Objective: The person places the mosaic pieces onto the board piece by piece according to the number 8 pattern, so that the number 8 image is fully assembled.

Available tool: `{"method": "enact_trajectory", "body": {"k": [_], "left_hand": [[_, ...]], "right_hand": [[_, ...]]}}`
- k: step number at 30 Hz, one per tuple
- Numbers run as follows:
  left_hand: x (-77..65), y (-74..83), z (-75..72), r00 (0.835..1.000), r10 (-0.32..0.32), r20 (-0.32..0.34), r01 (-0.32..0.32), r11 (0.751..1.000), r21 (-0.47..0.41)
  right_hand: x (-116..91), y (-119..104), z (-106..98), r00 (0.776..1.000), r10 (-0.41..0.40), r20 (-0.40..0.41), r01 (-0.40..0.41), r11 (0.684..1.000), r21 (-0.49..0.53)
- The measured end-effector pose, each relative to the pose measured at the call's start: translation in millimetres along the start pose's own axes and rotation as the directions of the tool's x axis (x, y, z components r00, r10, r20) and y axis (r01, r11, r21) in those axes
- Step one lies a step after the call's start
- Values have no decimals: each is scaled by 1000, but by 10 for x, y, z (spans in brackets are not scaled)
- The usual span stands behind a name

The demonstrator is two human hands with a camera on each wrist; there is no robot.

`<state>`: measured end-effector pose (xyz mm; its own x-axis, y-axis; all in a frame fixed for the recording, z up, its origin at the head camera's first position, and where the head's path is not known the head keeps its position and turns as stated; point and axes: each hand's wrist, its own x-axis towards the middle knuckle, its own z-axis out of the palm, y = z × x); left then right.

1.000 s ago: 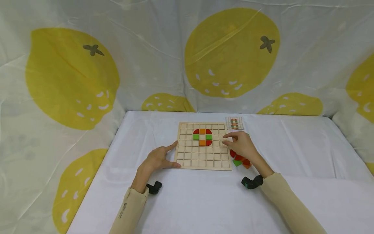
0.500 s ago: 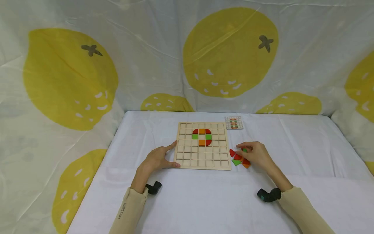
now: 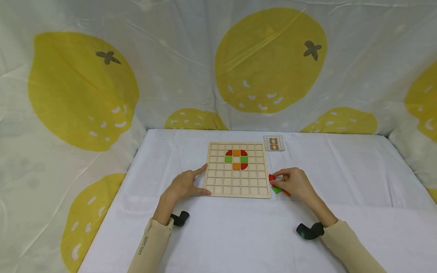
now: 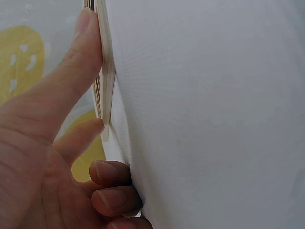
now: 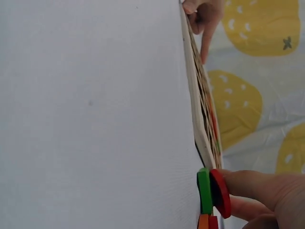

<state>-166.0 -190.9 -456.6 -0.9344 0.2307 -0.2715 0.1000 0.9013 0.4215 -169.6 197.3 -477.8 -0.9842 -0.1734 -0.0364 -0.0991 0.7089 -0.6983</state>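
A square wooden grid board [image 3: 224, 182] lies on the white-covered table. Red, orange and green tiles [image 3: 236, 152] form a partial ring in its upper middle. My left hand [image 3: 184, 184] rests at the board's left side, index fingertip on the left edge and thumb at the near corner; its other fingers are curled in the left wrist view. Beside the board's right edge, my right hand [image 3: 296, 182] pinches a red tile [image 5: 220, 193] between thumb and finger. That tile tilts against a green tile [image 5: 205, 191], with an orange tile [image 5: 203, 221] below. The hand covers part of the pile.
A small pattern card [image 3: 274, 143] lies past the board's far right corner, printed with a gridded coloured design. A lemon-print cloth [image 3: 191, 76] hangs behind the table. Dark wrist cameras [image 3: 310, 231] sit under both wrists.
My right hand has come down from the board's right side to the loose tiles, and its fingers have closed in on a red one. The left hand and board stay put.
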Motion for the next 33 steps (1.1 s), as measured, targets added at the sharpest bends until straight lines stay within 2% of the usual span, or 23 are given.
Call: {"method": "enact_trajectory", "body": {"k": [7, 12, 25, 33], "left_hand": [[-6, 5, 2, 1000, 0, -1, 0, 1000, -3], [-2, 6, 9, 1000, 5, -3, -5, 1000, -5], [-2, 11, -3, 1000, 7, -5, -7, 1000, -16], [-13, 4, -2, 1000, 1, 0, -1, 1000, -12]], "right_hand": [[67, -55, -27, 1000, 0, -19, -1, 999, -46], [85, -28, -35, 999, 32, -25, -34, 998, -54], [70, 24, -3, 996, -5, -84, 6, 1000, 4], [151, -206, 120, 998, -40, -45, 43, 996, 81]]}}
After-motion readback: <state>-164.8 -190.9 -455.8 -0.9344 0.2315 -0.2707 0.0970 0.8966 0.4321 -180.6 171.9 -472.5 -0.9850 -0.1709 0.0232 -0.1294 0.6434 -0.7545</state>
